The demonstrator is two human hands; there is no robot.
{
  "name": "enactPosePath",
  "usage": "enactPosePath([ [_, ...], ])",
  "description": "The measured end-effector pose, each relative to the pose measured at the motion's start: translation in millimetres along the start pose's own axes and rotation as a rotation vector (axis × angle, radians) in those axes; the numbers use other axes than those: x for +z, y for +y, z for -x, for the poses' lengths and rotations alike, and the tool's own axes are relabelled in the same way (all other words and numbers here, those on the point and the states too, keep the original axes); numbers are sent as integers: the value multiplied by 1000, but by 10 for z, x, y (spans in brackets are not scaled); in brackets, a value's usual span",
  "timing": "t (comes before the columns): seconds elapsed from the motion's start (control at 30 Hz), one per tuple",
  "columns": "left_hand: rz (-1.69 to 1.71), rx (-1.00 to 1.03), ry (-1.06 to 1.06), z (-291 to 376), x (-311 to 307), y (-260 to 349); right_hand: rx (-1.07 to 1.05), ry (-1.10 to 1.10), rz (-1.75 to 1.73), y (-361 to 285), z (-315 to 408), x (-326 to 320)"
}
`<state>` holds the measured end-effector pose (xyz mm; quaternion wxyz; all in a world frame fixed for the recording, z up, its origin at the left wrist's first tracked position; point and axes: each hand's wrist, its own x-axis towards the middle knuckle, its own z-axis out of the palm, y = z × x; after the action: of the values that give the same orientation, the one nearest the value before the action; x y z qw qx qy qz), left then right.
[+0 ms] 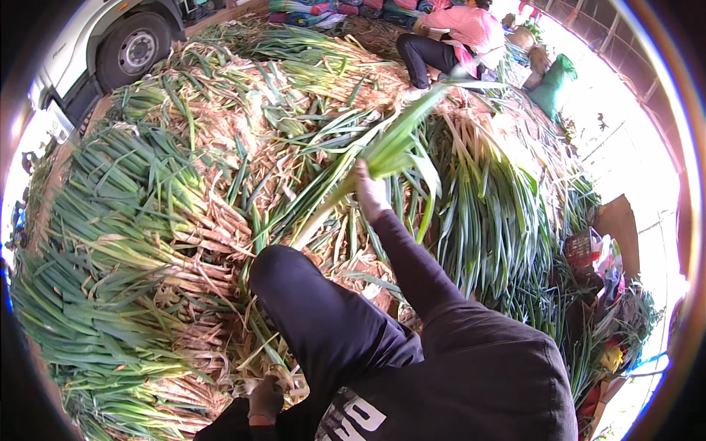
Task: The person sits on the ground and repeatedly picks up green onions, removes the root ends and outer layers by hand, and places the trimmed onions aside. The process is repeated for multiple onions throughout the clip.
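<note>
My right hand [370, 193], in a pale glove, is raised in front of my bent knee. It grips a large Welsh onion stalk [320, 220]. The white stem slants down towards the knee, and the broad green leaves [394, 146] fan out up to the right, slightly blurred. Low at the left, my gloved left hand [266, 398] is beside my leg, among pale peelings [295, 386]. Its fingers are partly hidden, so I cannot tell whether they hold anything. Trimmed stalks [485, 209] with long green leaves are heaped to the right of my raised arm.
Untrimmed Welsh onions [127, 264] are piled along the left, roots towards me. Dry peelings [242, 127] cover the ground ahead. A person in a pink top [469, 27] sits at the far side. A truck wheel [135, 49], a green sack [554, 82] and a plastic crate [579, 251] stand around the edges.
</note>
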<state>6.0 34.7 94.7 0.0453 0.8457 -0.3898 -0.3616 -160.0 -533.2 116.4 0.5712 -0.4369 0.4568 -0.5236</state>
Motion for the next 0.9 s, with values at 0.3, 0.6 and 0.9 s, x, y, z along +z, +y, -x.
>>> enactPosePath([
  [0.3, -117, 41, -179, -137, 274, 26, -279, 667, -138, -986, -1478, -2443],
  [0.6, -164, 160, -135, -128, 298, 214, -3, 271, 6, -399, -1875, -2272],
  [0.9, -255, 318, 66, -71, -270, 265, 409, -801, 266, 500, -594, 726],
])
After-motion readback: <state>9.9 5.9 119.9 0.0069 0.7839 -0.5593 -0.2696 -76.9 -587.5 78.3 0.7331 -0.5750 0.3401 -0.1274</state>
